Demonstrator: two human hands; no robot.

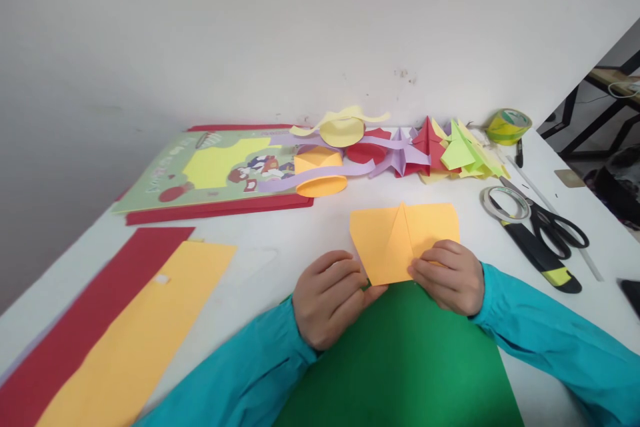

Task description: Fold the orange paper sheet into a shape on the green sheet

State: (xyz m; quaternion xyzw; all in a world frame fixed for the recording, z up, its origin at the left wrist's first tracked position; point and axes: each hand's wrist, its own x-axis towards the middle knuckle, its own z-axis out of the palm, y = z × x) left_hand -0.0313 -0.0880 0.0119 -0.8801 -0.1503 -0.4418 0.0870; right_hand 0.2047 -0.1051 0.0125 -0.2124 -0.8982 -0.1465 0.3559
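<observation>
A folded orange paper point(400, 233) lies on the white table point(280, 247), with a triangular flap raised in its middle. My left hand point(330, 297) has its fingers curled and pinches the paper's lower left corner. My right hand point(447, 277) is closed too and presses the paper's lower right edge with its fingertips. Both arms wear teal sleeves. Just below my hands lies a green sheet point(405, 360), partly under the orange paper.
Red point(85, 320) and orange point(140, 340) paper strips lie at the left. A picture book point(215, 170) sits behind. Finished paper shapes point(400, 147) line the wall. At the right lie tape rolls point(505, 203), scissors point(555, 227) and a cutter knife point(540, 257).
</observation>
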